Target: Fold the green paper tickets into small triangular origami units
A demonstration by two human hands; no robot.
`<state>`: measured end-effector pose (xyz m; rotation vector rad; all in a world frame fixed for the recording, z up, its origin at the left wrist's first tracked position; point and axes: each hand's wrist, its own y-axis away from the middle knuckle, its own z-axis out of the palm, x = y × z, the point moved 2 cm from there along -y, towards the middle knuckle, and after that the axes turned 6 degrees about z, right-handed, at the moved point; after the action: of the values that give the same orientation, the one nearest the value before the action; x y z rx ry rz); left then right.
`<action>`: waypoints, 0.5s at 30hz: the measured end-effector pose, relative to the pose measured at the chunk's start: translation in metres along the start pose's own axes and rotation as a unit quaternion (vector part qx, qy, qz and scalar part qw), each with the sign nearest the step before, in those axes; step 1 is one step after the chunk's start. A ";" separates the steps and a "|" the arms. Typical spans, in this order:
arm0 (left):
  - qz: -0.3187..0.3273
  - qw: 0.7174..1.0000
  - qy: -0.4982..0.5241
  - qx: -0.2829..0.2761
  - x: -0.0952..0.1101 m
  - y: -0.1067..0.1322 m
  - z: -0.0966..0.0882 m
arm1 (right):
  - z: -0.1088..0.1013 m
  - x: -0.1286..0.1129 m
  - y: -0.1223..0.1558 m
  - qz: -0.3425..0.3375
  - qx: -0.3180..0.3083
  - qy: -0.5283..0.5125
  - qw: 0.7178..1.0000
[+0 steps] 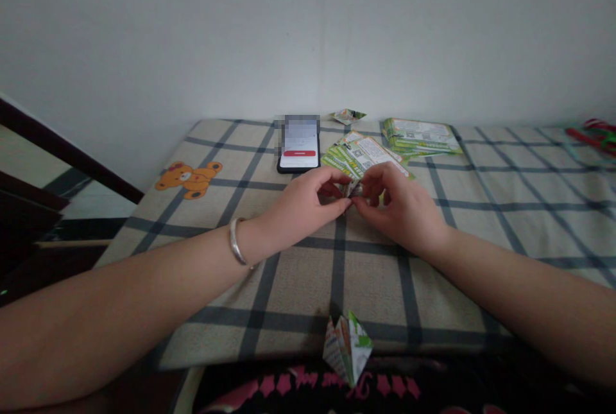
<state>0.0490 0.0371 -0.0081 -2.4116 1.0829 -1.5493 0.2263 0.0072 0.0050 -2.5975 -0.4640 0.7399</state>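
Observation:
Over the middle of the table, my left hand [315, 199] and my right hand [402, 208] meet with thumbs and fingertips pinching a small piece of folded paper [353, 189]. Fingers cover most of that paper, so its full shape is hidden. Just behind my hands lie fanned-out printed paper sheets [359, 151] in green and white. Close to my body, at the table's front edge, is a folded paper piece [347, 350] with pointed tips. Another folded paper piece [347, 116] rests at the back by the wall.
A phone [299, 144] with a lit screen lies left of the sheets. To their right sits a stack of printed sheets [423, 137]. A bear figure [188, 178] is at the left on the checked tablecloth [298, 285]. Red items [597, 135] lie far right.

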 end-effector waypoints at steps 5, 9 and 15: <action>-0.007 1.000 0.024 0.000 -0.005 0.000 -0.003 | -0.008 0.000 0.000 -0.196 0.003 0.121 0.973; 0.004 1.000 -0.002 0.004 -0.003 0.000 -0.006 | -0.011 0.000 0.000 -0.235 -0.010 0.184 0.954; 0.017 0.998 -0.023 -0.048 0.005 0.003 -0.007 | -0.012 0.001 -0.001 -0.229 -0.037 0.212 0.949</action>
<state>0.0428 0.0345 -0.0019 -2.4620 1.2100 -1.4576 0.2339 0.0049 0.0147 -2.4690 -0.9203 0.0059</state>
